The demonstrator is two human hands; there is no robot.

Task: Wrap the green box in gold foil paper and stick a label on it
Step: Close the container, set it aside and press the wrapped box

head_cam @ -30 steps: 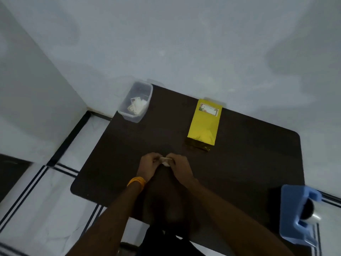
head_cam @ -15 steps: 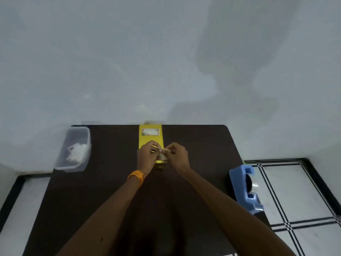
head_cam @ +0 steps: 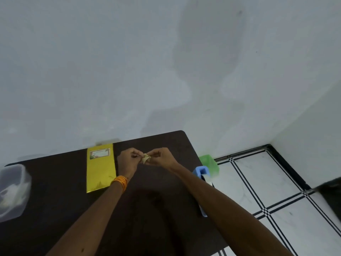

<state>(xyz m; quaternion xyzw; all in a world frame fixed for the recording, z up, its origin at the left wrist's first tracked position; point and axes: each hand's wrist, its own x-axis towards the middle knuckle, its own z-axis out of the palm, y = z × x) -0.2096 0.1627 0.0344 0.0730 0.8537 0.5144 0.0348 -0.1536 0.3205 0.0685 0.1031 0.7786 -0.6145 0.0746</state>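
Box [head_cam: 100, 170] fully in gold foil, flat on table [head_cam: 55, 200] at 9 o'clock of the hands, label [head_cam: 99, 153] stuck at its 12 o'clock end, so task looks all but done; left hand [head_cam: 128, 159] and right hand [head_cam: 162, 157] both pinch a pale scrap [head_cam: 145, 158] (label backing, likely) left to discard

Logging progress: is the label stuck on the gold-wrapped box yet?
On: the label sits flat at the far end of the gold-wrapped box. The left hand and right hand pinch only a small pale scrap.
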